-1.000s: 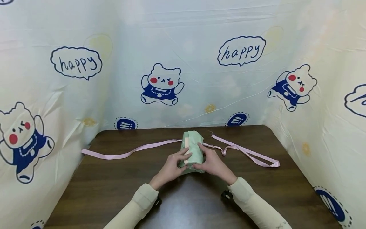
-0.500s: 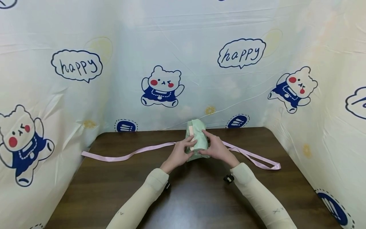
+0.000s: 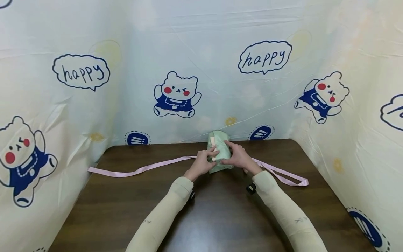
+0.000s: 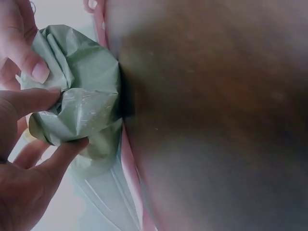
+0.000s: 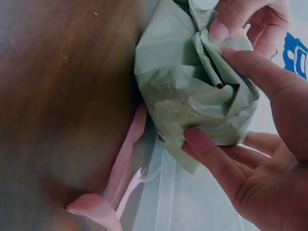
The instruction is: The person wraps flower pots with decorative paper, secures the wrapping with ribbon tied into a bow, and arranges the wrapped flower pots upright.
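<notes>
The left hand (image 3: 203, 163) and right hand (image 3: 240, 157) grip the green package (image 3: 222, 148); it now sits closer to the far edge of the table (image 3: 116, 199), apparently better centred over the pink ribbon (image 3: 151, 168).

Dark wood-grain table (image 3: 110, 203), glossy patch toward near side. Pale printed sheet (image 3: 220, 35) behind and along both sides, creased at left. Winking bears in blue: centre bear (image 3: 175, 104), left bear (image 3: 23, 176), right bear (image 3: 320, 102). Higher: two "happy" bubbles (image 3: 81, 71). Low, near table's far edge: two blue ovals (image 3: 137, 138).
</notes>
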{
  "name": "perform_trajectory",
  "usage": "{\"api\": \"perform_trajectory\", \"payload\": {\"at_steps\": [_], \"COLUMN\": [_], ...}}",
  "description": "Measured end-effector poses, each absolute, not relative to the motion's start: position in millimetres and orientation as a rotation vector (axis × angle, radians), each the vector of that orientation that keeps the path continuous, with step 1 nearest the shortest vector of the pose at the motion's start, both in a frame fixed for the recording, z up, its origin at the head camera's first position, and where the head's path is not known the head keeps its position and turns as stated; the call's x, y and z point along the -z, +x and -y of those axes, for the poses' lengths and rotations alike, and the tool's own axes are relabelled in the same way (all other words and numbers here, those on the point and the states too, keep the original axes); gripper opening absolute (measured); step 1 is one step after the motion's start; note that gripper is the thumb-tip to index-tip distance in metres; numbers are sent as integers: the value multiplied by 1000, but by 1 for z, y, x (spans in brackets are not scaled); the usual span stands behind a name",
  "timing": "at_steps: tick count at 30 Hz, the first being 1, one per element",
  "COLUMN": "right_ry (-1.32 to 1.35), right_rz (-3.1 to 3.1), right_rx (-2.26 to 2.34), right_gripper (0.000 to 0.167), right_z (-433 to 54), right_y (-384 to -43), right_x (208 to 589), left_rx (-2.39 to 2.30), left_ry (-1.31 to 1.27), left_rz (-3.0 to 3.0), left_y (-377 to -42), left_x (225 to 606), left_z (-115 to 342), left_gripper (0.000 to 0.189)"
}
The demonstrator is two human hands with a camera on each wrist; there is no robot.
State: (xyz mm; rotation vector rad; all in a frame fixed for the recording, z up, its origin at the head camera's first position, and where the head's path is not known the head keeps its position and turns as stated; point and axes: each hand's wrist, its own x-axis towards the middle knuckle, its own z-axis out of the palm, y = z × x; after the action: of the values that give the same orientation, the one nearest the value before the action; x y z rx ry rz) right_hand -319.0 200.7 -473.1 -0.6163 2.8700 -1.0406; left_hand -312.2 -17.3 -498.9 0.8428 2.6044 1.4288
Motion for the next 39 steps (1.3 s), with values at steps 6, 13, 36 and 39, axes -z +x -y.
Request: {"api": "perform_trajectory", "payload": {"at_steps": [6, 13, 36, 39], "right_ry": [-694, -732, -806, -791], "right_rz": [-2912, -2930, -2943, -2937], "right_rx": [1021, 988, 991, 988], "right_gripper": [98, 96, 95, 95], "right_z": [-191, -175, -143, -145], "right_y": [-311, -285, -201, -199], "right_x": [472, 469, 469, 466], "left_rx": [-1436, -1425, -1526, -1543], "left_ry": [827, 852, 864, 855], "left_rz": [-2655, -2691, -2784, -2778], "left_y": [-303, -279, -187, -186], "left_x": [497, 494, 494, 495], "left_z": [27, 41, 66, 62], "left_gripper": [50, 48, 49, 49]}}
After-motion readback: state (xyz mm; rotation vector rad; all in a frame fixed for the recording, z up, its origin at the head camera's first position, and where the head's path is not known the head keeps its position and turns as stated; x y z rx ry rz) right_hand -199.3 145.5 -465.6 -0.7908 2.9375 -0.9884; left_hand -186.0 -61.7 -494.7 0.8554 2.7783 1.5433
